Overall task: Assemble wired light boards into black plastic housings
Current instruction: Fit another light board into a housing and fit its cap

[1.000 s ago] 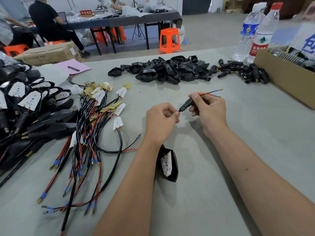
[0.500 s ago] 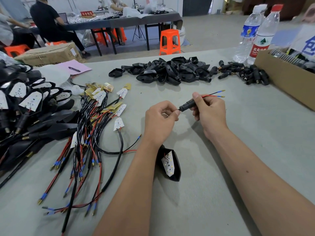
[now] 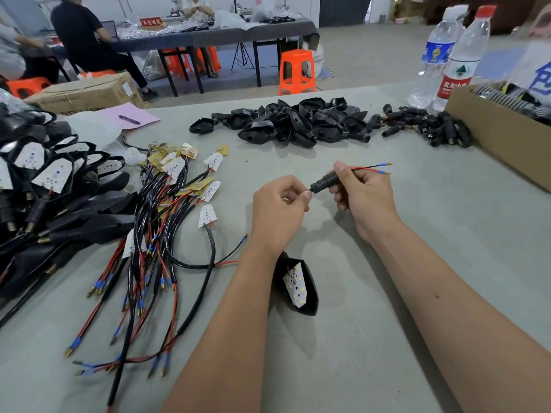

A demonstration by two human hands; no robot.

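Under left wrist, black housing [image 3: 310, 289] containing light board [image 3: 295, 286], both grips [image 3: 281, 208] [image 3: 365, 193] pinching black sleeve [image 3: 323, 183]

Both forearms reach in from near edge, bare, converging mid-scene. Left hand [image 3: 280, 210] curled, thumb and forefinger pinched together, knuckles up. Right hand [image 3: 365, 193] just right of it, fingers closed in a grip, thumb on top pointing far-left.

Single head-worn wide-angle view, looking forward and down over the grey surface [image 3: 387, 293]. Both forearms run in from the bottom edge, close to the lens; far room visible along the top edge.
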